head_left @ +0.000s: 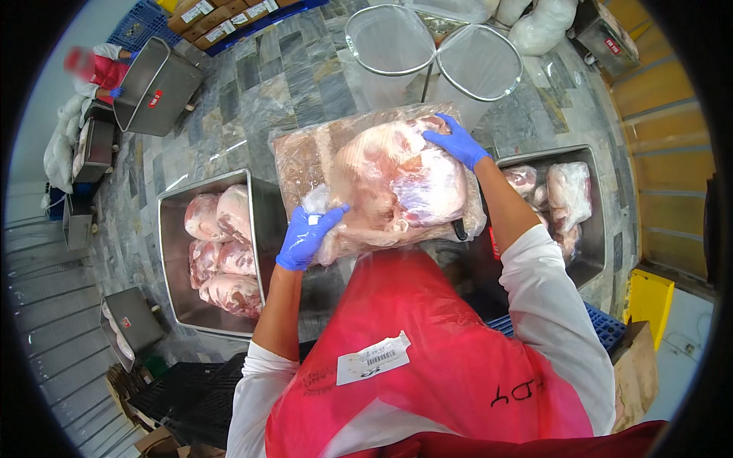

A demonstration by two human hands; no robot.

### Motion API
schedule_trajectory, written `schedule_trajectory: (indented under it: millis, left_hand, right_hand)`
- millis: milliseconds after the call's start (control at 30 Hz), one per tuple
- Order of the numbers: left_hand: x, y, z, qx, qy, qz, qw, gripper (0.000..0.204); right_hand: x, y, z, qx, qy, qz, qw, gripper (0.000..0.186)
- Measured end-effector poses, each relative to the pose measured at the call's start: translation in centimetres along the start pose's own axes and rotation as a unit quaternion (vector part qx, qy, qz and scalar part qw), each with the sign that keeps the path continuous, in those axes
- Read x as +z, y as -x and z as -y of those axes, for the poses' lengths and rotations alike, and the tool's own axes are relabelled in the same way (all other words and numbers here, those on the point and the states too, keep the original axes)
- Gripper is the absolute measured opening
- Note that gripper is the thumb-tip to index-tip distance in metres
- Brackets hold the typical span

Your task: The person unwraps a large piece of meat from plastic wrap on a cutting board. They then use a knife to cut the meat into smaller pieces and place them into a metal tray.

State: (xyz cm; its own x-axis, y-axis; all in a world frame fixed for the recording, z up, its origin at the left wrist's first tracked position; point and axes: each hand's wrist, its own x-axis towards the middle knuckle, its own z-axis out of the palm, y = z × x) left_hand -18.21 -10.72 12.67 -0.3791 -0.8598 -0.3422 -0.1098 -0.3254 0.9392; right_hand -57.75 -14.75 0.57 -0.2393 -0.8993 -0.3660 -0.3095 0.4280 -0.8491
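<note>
A large pale pink piece of meat (397,175) lies in front of me on a block wrapped in clear plastic (301,164). My left hand (311,235), in a blue glove, closes on bunched clear plastic film (317,202) at the near left corner, its thumb pointing toward the meat. My right hand (458,143), gloved the same way, grips the far right edge of the meat with bent fingers. A small black object (460,229) pokes out at the near right edge of the meat; what it is I cannot tell.
Steel tubs hold several meat pieces at left (164,252) and right (603,229). Beyond the block stand round metal hoops (479,62) with clear bags. A co-worker in a red apron (109,72) is at a steel tub (156,88), far left. A blue pallet (607,324) lies at right.
</note>
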Motion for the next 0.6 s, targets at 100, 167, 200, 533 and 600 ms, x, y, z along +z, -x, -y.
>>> schedule_trajectory:
  millis: [100,167,200,533,600]
  left_hand:
    - [-1.4,-0.3,0.3,0.005,-0.085,0.051,0.995,0.025]
    - [-2.8,-0.9,2.1,-0.035,-0.003,0.014,0.999,0.028]
    - [-3.7,-1.5,3.4,-0.054,0.039,-0.003,0.998,0.029]
    - [-3.4,-7.5,-0.1,-0.032,0.177,-0.018,0.983,0.028]
    - [-3.4,-6.2,-1.8,-0.026,0.181,0.027,0.983,0.027]
  right_hand:
    - [0.6,-1.0,-0.7,0.021,-0.119,0.044,0.992,0.093]
    - [0.9,-1.1,-0.2,0.038,-0.089,0.084,0.992,0.09]
    - [1.0,-0.9,0.2,0.046,-0.074,0.103,0.991,0.088]
    - [8.0,6.2,-1.7,0.109,0.007,0.245,0.963,0.098]
    - [9.7,6.9,-4.0,0.061,-0.049,0.346,0.935,0.097]
